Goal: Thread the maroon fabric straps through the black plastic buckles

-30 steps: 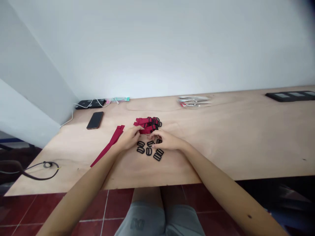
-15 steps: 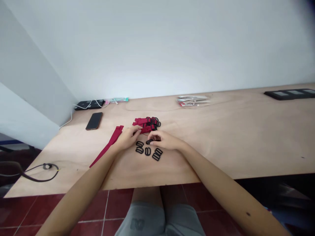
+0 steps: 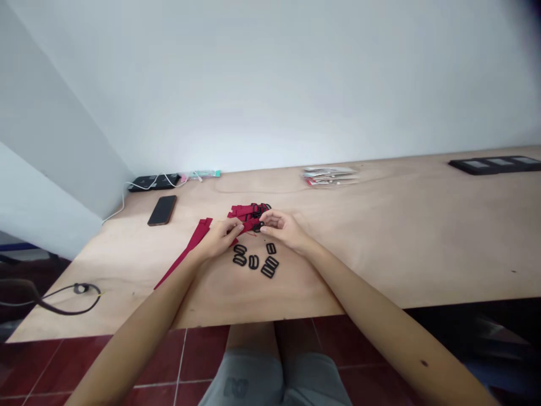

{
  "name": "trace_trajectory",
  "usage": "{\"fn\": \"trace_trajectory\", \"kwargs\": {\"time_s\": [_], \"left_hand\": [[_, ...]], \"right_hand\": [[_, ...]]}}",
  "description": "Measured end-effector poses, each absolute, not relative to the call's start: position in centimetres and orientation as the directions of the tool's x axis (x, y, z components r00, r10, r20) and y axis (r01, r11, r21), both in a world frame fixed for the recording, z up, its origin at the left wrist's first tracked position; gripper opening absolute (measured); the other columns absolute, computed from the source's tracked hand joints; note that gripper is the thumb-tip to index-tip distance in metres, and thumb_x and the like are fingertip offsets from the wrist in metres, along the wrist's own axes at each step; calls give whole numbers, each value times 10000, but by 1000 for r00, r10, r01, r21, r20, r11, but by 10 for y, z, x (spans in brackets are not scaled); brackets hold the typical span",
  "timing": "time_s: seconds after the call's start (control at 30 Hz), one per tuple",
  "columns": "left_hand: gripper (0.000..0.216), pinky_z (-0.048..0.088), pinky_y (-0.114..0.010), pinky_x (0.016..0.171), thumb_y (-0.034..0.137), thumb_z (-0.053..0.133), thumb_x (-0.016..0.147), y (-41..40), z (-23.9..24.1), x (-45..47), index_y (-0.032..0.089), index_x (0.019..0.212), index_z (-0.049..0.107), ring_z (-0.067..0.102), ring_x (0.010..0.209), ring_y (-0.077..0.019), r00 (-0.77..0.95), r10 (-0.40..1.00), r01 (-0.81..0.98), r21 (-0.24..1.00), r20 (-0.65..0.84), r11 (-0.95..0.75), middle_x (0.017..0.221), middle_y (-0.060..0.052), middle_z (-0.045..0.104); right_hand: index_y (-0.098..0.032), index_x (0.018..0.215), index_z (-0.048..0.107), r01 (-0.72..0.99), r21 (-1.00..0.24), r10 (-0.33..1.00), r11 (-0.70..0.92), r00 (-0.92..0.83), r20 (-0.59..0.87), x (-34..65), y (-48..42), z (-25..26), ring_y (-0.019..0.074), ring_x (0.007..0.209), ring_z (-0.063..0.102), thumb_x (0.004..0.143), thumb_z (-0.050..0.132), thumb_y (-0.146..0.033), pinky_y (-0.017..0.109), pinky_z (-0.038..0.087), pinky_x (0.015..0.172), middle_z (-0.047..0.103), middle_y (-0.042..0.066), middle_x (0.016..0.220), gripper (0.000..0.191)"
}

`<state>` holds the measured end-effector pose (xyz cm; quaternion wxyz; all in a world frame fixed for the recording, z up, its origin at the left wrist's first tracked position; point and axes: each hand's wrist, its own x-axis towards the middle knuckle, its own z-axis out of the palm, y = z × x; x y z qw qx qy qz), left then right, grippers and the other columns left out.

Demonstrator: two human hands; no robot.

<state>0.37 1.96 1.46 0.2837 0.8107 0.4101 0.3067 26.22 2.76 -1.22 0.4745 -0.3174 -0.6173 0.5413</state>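
Observation:
My left hand is closed, thumb and forefinger pinching a red fabric strap. At that strap's right end, my right hand pinches a small black buckle, its fingers curled. Just behind lies a pile of red straps with black slider buckles on them, partly hidden by my hands. Several loose black buckles rest on the wood nearer to me. More flat red straps lie to the left, partly under my left forearm.
A phone lies at the left, with black boxes and a white cable behind it. Clear plastic packets sit along the wall. A black tray-like object is at the far right; a dark cable loops over the left edge.
My right hand has moved up from the loose buckles to the strap's end with a buckle in its fingers. Another buckle now shows on the table where that hand was. My left hand stays put.

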Motion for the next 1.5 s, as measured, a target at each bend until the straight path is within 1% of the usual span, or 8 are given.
{"fn": "trace_trajectory", "kwargs": {"time_s": [0.23, 0.4, 0.73, 0.93, 1.13, 1.3, 1.37, 1.5], "left_hand": [[426, 482, -286, 701, 531, 526, 1055, 19, 15, 2, 172, 977, 743, 623, 739, -187, 451, 849, 450, 751, 276, -483, 791, -34, 699], [436, 484, -297, 723, 531, 538, 1049, 18, 14, 1, 169, 918, 742, 622, 762, -192, 488, 828, 425, 753, 277, -502, 814, -41, 698], [488, 387, -268, 628, 554, 541, 1055, 11, 26, 2, 157, 806, 679, 528, 703, -146, 612, 774, 400, 781, 161, -479, 777, -21, 614], [487, 406, -255, 640, 587, 548, 1043, 12, 24, 2, 163, 844, 680, 532, 716, -144, 621, 768, 367, 807, 158, -463, 785, -19, 602], [510, 347, -245, 581, 599, 536, 1046, 10, 26, 5, 158, 806, 631, 431, 640, -117, 617, 772, 352, 826, 149, -441, 723, 6, 511], [508, 302, -242, 519, 618, 555, 1033, 8, 24, 9, 171, 797, 604, 374, 551, -99, 583, 800, 299, 877, 144, -377, 631, 39, 422], [516, 327, -244, 519, 629, 566, 1022, 8, 23, 11, 168, 798, 628, 398, 544, -102, 566, 808, 292, 877, 164, -382, 619, 33, 448], [470, 486, -272, 642, 608, 627, 994, 9, 24, 14, 160, 902, 734, 587, 696, -161, 554, 803, 315, 837, 222, -448, 767, -39, 657]], "right_hand": [[-224, 1114, 784, -155, -967, 909, 203, -337, 245, 262, 27, -10, 203, 1001, 673, 881, 818, -345, 357, 521, 944, 750, 60, 1120, 265], [-226, 1055, 797, -180, -967, 901, 182, -364, 237, 262, 24, -9, 208, 1007, 658, 887, 793, -319, 356, 503, 949, 751, 48, 1078, 192], [-248, 1155, 775, -238, -968, 856, 74, -483, 185, 262, 20, -7, 201, 1093, 657, 866, 858, -308, 315, 518, 927, 730, 53, 1176, 307], [-243, 1095, 787, -298, -954, 859, 7, -487, 158, 261, 16, -3, 170, 997, 656, 841, 892, -316, 267, 519, 824, 724, 34, 1106, 285], [-230, 1019, 772, -336, -942, 864, -25, -482, 149, 256, 15, -5, 118, 746, 574, 841, 900, -347, 234, 472, 643, 684, 10, 985, 249], [-231, 991, 761, -333, -942, 867, -34, -479, 138, 255, 17, -6, 127, 723, 547, 816, 912, -370, 244, 460, 588, 692, 26, 1016, 269], [-234, 996, 755, -329, -944, 869, -33, -476, 135, 255, 17, -6, 129, 722, 544, 814, 913, -375, 242, 466, 582, 692, 31, 1025, 279], [-226, 1012, 741, -328, -944, 866, -18, -477, 150, 254, 17, -5, 116, 693, 539, 818, 911, -378, 228, 473, 568, 685, 27, 987, 300]]}}
